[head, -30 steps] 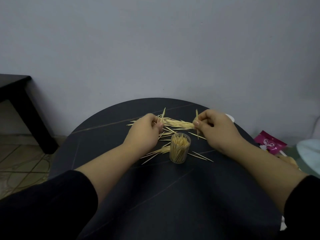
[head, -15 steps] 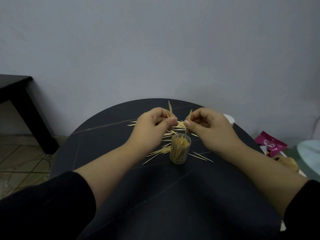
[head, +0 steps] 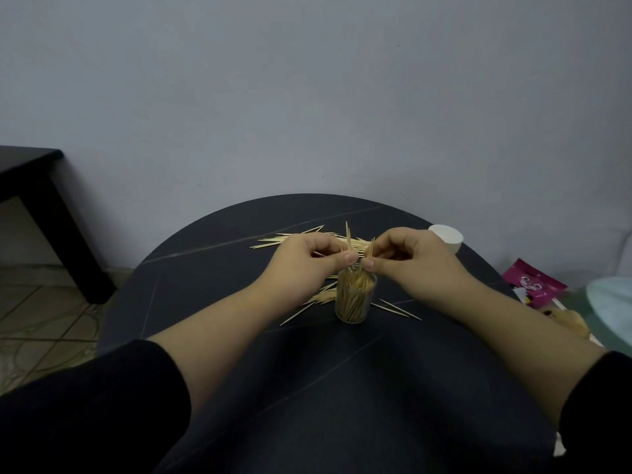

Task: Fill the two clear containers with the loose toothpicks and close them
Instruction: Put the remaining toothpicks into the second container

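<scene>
A clear round container stands upright and lidless in the middle of the dark round table, nearly full of toothpicks. Just above its mouth, my left hand pinches a few toothpicks that point upward. My right hand pinches a few more toothpicks beside them, thumb tips almost touching. Loose toothpicks lie scattered behind my hands and around the container's base. Only one clear container is visible.
A white lid-like round object sits at the table's far right edge. A pink packet and pale items lie off the table to the right. A dark side table stands at the left near the wall.
Both hands lifted toothpicks from the pile and came together over the container's mouth; they now sit closer and lower above it.
</scene>
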